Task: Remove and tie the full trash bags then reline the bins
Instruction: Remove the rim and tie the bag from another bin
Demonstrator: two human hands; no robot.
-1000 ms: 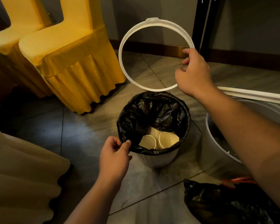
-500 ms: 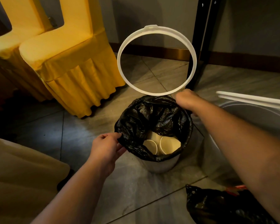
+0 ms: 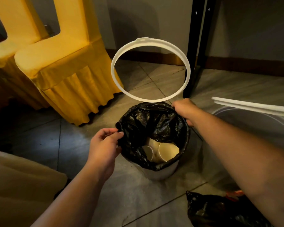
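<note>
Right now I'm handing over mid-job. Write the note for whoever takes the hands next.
Left hand: pinches the left rim of the black trash bag.
Right hand: curled at the bag's far-right rim; what it grips is hidden.
The white ring stands raised behind the small bin. The bag is in the bin, with paper cups inside.
Done: ring is off the rim. Another black bag lies on the floor, near right.
Left: lift the bag out, tie it, reline the bin, then check the larger bin on the right.
</note>
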